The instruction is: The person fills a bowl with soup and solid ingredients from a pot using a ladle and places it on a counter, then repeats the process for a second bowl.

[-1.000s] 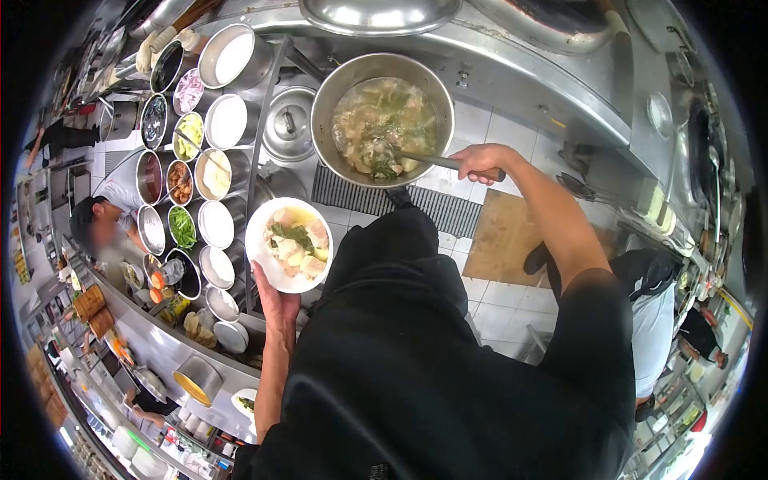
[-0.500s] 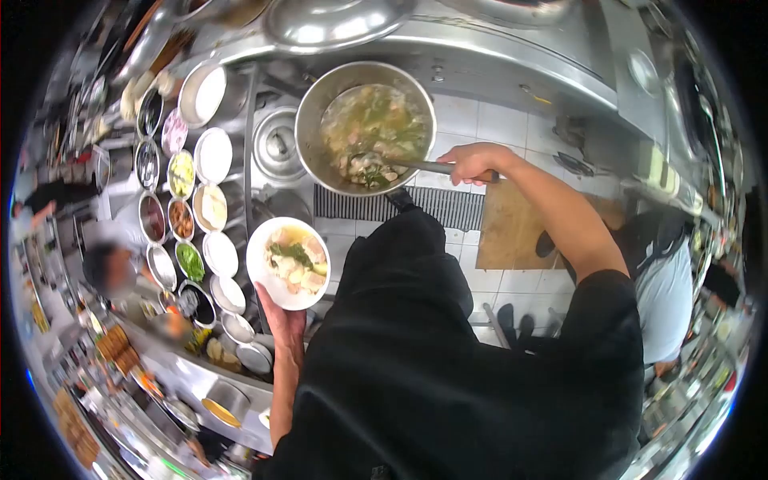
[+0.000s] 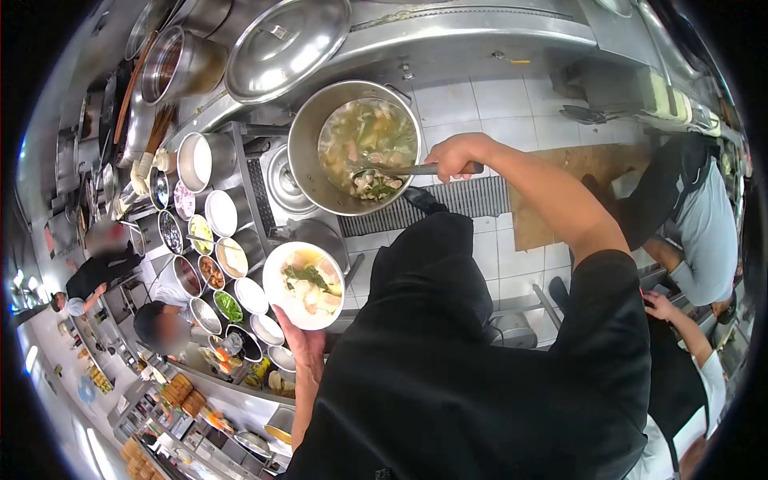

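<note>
A white bowl (image 3: 279, 298) with meat pieces, dark greens and broth rests on my left hand (image 3: 303, 342), whose fingers are mostly hidden beneath it. My right hand (image 3: 459, 157) is closed round the dark handle of a ladle (image 3: 416, 170). The ladle's head is inside a large metal pot (image 3: 300, 152), near the rim closest to me, and holds pale pieces and greens. Greenish soup (image 3: 368, 136) with meat and vegetables fills much of the pot. The bowl is below and left of the pot, apart from it.
Left of the pot stand several metal containers of ingredients, including chopped greens (image 3: 228, 306). A large lid (image 3: 288, 48) lies on the steel counter above. Another round lid (image 3: 284, 180) is beside the pot. Co-workers stand at left and right; one wears a light shirt (image 3: 708, 232).
The view has turned, so the pot appears further left and lower. The ladle's head has risen to the soup's surface with pieces in it. Both hands keep their holds.
</note>
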{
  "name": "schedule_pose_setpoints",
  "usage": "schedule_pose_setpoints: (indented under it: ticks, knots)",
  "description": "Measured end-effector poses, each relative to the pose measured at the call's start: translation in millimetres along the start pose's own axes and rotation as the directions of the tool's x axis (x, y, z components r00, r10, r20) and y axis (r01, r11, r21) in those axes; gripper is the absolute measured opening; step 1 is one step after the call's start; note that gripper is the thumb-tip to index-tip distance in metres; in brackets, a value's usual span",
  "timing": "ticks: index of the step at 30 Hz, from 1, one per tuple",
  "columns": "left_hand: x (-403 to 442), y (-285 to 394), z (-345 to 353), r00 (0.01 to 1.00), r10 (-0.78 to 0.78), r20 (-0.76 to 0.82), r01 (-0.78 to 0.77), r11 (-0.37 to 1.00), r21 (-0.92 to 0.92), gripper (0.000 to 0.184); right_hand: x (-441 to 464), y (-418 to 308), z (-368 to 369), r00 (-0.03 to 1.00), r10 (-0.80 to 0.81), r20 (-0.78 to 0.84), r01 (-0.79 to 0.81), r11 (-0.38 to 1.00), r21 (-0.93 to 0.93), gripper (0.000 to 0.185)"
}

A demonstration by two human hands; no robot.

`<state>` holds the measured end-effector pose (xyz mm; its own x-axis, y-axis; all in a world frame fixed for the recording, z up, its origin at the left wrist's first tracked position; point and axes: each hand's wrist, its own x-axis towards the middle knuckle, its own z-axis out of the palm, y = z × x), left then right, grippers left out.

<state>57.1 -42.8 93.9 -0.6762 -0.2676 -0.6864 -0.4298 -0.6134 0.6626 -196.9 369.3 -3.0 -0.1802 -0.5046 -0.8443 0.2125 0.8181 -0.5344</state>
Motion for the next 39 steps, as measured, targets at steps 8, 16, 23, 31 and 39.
schedule_pose_setpoints:
  ticks: [8, 16, 23, 31, 39]
  knots:
    - [0.8, 0.8, 8.8, 1.0, -0.013, 0.005, 0.013, 1.0, 0.023, 0.071, 9.0, 6.9, 1.2, 0.998, 0.021, 0.054, -0.021, 1.0, 0.004, 0.049]
    - [-2.1, -3.1, 8.3, 1.0, 0.0, -0.021, 0.0, 1.0, 0.02, 0.071, -3.4, 0.2, 8.9, 0.987, -0.028, -0.155, 0.016, 0.997, -0.08, 0.057]
    - [-2.9, -0.9, 7.0, 0.999, -0.023, -0.048, 0.023, 1.0, -0.004, 0.072, -5.4, 3.4, 2.5, 0.978, -0.017, -0.209, 0.033, 0.997, 0.072, 0.067]
    - [-0.8, -2.5, 4.1, 0.999, 0.001, -0.034, -0.002, 1.0, -0.024, 0.072, -15.8, -1.9, -3.6, 0.972, -0.011, -0.234, 0.02, 0.999, 0.033, 0.072]
    - [1.3, -8.1, -11.6, 0.997, -0.017, -0.074, 0.012, 0.998, -0.058, 0.073, -4.7, -10.7, 5.5, 0.815, -0.325, -0.48, 0.033, 0.853, -0.521, 0.068]
